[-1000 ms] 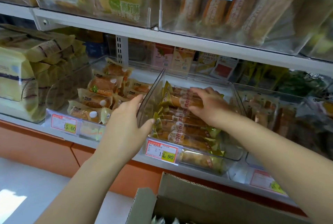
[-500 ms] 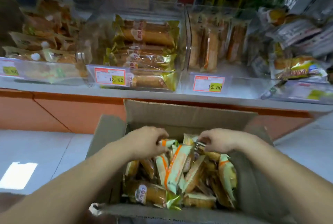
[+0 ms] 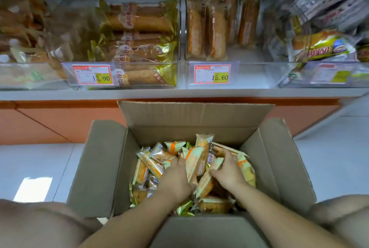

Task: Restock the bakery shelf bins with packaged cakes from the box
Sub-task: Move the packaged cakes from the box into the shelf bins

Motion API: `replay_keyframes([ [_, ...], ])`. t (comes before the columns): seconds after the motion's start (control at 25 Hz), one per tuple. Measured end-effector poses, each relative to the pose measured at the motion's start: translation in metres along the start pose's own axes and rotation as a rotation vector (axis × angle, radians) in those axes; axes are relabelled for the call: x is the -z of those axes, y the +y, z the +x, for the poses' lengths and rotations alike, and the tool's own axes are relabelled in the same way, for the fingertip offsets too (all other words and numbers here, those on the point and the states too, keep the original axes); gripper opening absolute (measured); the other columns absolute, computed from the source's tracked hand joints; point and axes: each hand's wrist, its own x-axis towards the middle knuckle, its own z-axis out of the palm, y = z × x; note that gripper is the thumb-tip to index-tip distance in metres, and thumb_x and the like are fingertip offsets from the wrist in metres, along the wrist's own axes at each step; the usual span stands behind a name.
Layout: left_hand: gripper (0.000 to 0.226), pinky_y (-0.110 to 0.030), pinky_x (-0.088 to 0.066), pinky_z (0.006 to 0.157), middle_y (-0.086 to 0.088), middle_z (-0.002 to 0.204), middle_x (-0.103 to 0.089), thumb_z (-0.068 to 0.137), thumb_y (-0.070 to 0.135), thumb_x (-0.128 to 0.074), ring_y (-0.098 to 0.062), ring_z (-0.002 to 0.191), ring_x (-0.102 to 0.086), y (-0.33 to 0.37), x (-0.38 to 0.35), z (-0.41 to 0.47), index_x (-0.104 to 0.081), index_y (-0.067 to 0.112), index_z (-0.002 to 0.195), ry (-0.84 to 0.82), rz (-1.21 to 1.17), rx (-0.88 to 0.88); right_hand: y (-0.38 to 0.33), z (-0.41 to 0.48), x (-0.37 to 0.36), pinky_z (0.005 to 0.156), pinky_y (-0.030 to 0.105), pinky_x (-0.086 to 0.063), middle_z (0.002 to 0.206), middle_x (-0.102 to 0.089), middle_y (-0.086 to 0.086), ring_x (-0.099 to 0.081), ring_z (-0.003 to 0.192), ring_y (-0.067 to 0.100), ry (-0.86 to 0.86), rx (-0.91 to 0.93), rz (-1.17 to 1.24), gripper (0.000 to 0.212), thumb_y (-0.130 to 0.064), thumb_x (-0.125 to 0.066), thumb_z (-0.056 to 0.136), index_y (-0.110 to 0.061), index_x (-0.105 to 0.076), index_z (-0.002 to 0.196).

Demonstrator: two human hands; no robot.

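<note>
Where box (image 3: pixel 99 167) sits, floor (image 3: pixel 40 159) is pale.

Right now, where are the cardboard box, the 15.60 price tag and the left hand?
cardboard box (image 3: pixel 195 116): head view, inside of far flap.
15.60 price tag (image 3: pixel 212 74): head view, middle of label.
left hand (image 3: pixel 175 177): head view, back of the hand.

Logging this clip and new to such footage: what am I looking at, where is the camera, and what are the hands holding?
No machine here: a person works bare-handed, and the picture comes from a camera worn on the head, looking down. Both hands reach into an open cardboard box of packaged cakes. The right hand has thumb and fingers round a packet; the left hand has its fingertips buried among packets, so its grip cannot be told. Behind, a shelf carries clear bins of wrapped cakes with price tags.
</note>
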Motion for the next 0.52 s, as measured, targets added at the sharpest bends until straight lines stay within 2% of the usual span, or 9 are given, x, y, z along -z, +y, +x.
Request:
replay_keyframes([
  [0.12,0.067,-0.029,-0.05,0.089,0.002,0.122,-0.054,0.077,0.032,-0.078,-0.018,0.109,-0.059,-0.013,0.014,0.006,-0.045,0.019,0.134,-0.024,-0.357,0.005,0.003,0.006,-0.001,0.108,0.03,-0.032,0.145,-0.035,0.008,-0.039,0.133,0.023,0.018,-0.022,0.059,0.077,-0.026,-0.072,0.083,-0.017,-0.031,0.148],
  [0.2,0.076,-0.024,-0.05,0.084,0.005,0.123,-0.057,0.08,0.02,-0.076,-0.015,0.104,-0.061,-0.024,0.023,0.006,-0.035,0.023,0.143,-0.096,-0.615,0.079,-0.003,0.011,-0.004,0.11,0.033,-0.031,0.144,-0.04,0.007,-0.037,0.134,0.024,0.069,0.049,-0.073,0.069,-0.037,-0.065,0.087,-0.019,-0.035,0.146],
  [0.24,0.077,-0.026,-0.051,0.087,0.004,0.125,-0.058,0.081,0.016,-0.073,-0.016,0.105,-0.062,-0.031,0.026,0.007,-0.032,0.026,0.146,-0.145,-0.719,0.128,-0.008,0.014,-0.006,0.111,0.035,-0.031,0.143,-0.043,0.006,-0.035,0.134,0.025,0.075,0.08,-0.118,0.067,-0.042,-0.062,0.088,-0.019,-0.035,0.146],
  [0.32,0.066,-0.041,-0.052,0.096,0.001,0.121,-0.066,0.084,0.01,-0.066,-0.021,0.105,-0.066,-0.043,0.029,0.005,-0.041,0.031,0.141,-0.244,-0.865,0.193,-0.02,0.019,-0.012,0.108,0.037,-0.033,0.14,-0.048,0.003,-0.034,0.134,0.026,0.018,0.071,-0.098,0.067,-0.049,-0.057,0.089,-0.02,-0.036,0.145],
  [0.4,0.058,-0.05,-0.051,0.097,-0.002,0.116,-0.07,0.085,0.005,-0.06,-0.027,0.105,-0.068,-0.049,0.029,0.002,-0.049,0.035,0.134,-0.309,-0.972,0.207,-0.028,0.024,-0.018,0.103,0.039,-0.036,0.127,-0.057,-0.002,-0.034,0.132,0.026,-0.031,0.02,-0.079,0.067,-0.055,-0.055,0.088,-0.021,-0.039,0.143],
  [0.52,0.051,-0.048,-0.055,0.092,-0.006,0.11,-0.072,0.083,0.015,-0.059,-0.028,0.098,-0.071,-0.048,0.028,0.001,-0.051,0.033,0.129,-0.292,-1.05,0.224,-0.024,0.027,-0.019,0.095,0.04,-0.043,0.09,-0.058,-0.016,-0.041,0.122,0.023,-0.03,-0.016,-0.063,0.058,-0.059,-0.059,0.083,-0.026,-0.049,0.13],
])
